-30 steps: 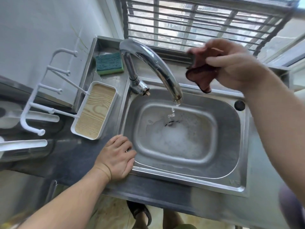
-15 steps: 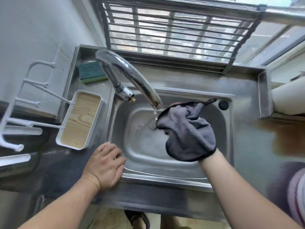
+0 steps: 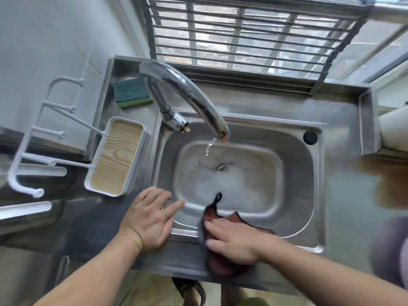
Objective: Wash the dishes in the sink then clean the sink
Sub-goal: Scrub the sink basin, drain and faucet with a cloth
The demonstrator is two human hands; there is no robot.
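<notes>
head view, looking down: no dishes are seen in the sink, so the washing part is judged done. suds lie over the basin floor and a thin stream is running from the tap. the right hand is laid on a dark cloth, fingers straight, pressing it onto the sink's front rim; nothing is gripped. the left hand rests flat and spread on the rim's near left corner, holding nothing. wiping appears only begun; basin, suds and tap are judged left to do. a green sponge lies unused behind the tap.
</notes>
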